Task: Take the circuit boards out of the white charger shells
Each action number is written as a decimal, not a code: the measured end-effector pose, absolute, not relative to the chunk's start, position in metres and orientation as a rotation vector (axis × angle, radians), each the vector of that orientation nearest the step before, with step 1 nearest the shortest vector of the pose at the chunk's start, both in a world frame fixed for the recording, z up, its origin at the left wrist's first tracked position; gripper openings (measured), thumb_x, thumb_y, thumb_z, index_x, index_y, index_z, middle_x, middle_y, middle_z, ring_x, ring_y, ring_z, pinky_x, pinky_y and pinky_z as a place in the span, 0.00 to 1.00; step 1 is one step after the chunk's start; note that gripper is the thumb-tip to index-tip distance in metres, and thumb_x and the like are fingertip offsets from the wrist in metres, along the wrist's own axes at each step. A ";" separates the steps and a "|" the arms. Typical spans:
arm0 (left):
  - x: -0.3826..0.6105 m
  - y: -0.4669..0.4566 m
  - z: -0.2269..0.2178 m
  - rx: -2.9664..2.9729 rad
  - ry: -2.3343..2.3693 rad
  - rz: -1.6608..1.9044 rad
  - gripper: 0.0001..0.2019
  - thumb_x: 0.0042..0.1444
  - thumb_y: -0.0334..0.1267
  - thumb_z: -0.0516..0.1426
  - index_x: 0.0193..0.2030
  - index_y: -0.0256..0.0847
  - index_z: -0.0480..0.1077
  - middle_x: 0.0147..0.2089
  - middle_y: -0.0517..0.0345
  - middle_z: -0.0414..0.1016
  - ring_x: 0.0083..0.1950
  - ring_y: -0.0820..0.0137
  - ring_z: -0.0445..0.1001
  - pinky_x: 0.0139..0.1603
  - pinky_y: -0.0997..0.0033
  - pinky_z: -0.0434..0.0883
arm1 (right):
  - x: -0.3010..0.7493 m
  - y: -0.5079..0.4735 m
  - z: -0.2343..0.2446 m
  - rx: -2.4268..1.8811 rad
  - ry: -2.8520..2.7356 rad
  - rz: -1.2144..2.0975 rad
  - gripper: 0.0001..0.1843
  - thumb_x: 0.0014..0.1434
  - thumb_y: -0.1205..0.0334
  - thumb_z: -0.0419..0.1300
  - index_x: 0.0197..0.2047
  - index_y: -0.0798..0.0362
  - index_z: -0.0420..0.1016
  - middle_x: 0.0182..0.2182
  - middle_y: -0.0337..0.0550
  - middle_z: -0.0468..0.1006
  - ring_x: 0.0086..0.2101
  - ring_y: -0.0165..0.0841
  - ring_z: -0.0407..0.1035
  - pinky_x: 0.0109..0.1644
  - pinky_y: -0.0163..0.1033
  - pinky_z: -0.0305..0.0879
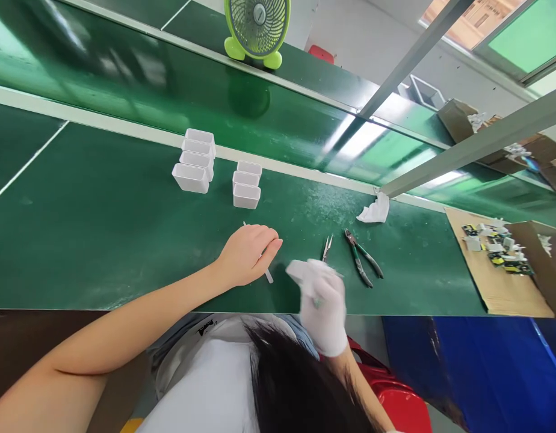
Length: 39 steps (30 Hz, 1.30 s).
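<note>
My left hand (251,255) is bare, with its fingers curled together low over the green worktop. A thin white stick (269,276) shows on both sides of this hand; its middle is hidden under the fingers. My right hand (325,307) wears a white glove and is blurred by motion. Its fingers are closed around a pale white piece (296,270), too smeared to name. Just beyond the glove lie the pointed metal tips of a small tool (327,245), partly covered. Green-handled cutting pliers (363,257) rest to its right, jaws pointing away from me.
Two rows of small white plastic boxes (190,178) (247,196) stand near the back edge. Crumpled white tissue (376,209) lies by the metal post (476,141). At right, cardboard (481,282) bears small parts beside a carton (537,255). A green fan (259,30) stands behind.
</note>
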<state>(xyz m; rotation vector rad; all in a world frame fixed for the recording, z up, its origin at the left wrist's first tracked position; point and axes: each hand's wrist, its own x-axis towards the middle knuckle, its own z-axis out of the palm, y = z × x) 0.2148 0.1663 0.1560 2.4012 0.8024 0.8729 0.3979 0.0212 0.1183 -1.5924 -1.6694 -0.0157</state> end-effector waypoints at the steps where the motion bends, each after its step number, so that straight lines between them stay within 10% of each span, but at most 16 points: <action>1: 0.214 0.166 0.156 2.399 0.796 0.880 0.16 0.72 0.38 0.43 0.37 0.39 0.69 0.30 0.57 0.74 0.32 0.67 0.69 0.36 0.65 0.65 | 0.397 0.024 0.116 -1.600 -1.728 0.026 0.19 0.67 0.75 0.53 0.56 0.48 0.71 0.51 0.52 0.76 0.54 0.45 0.72 0.52 0.55 0.76; 6: 0.214 0.162 0.154 2.367 0.630 1.021 0.13 0.72 0.41 0.45 0.48 0.38 0.68 0.38 0.52 0.77 0.36 0.67 0.73 0.39 0.65 0.71 | 0.391 0.026 0.123 -1.563 -1.706 0.252 0.19 0.70 0.73 0.52 0.60 0.48 0.67 0.57 0.53 0.72 0.60 0.42 0.67 0.60 0.54 0.71; 10: 0.219 0.153 0.147 2.330 0.104 1.389 0.31 0.68 0.56 0.49 0.68 0.36 0.57 0.56 0.35 0.73 0.51 0.58 0.75 0.48 0.58 0.76 | 0.374 0.022 0.156 -1.464 -1.000 0.682 0.12 0.70 0.58 0.59 0.56 0.47 0.68 0.53 0.46 0.75 0.51 0.38 0.73 0.50 0.44 0.77; 16: 0.219 0.151 0.147 2.301 0.127 1.470 0.38 0.64 0.56 0.54 0.73 0.35 0.51 0.53 0.36 0.76 0.51 0.57 0.77 0.48 0.58 0.75 | 0.349 0.040 0.189 -1.062 -0.425 1.509 0.17 0.65 0.46 0.63 0.49 0.48 0.77 0.43 0.44 0.80 0.38 0.36 0.77 0.40 0.42 0.81; 20: 0.216 0.153 0.150 2.271 0.151 1.496 0.35 0.65 0.53 0.52 0.73 0.37 0.52 0.52 0.39 0.77 0.48 0.58 0.77 0.45 0.59 0.75 | 0.343 0.046 0.193 -0.954 -0.307 1.603 0.13 0.58 0.49 0.70 0.39 0.49 0.79 0.43 0.40 0.81 0.38 0.32 0.78 0.40 0.36 0.81; 39: 0.216 0.153 0.153 2.188 0.141 1.440 0.34 0.62 0.47 0.55 0.72 0.37 0.53 0.54 0.38 0.75 0.51 0.55 0.76 0.47 0.56 0.75 | 0.344 0.043 0.185 -1.070 -0.470 1.491 0.16 0.70 0.47 0.57 0.53 0.48 0.74 0.45 0.43 0.79 0.43 0.33 0.76 0.41 0.36 0.79</action>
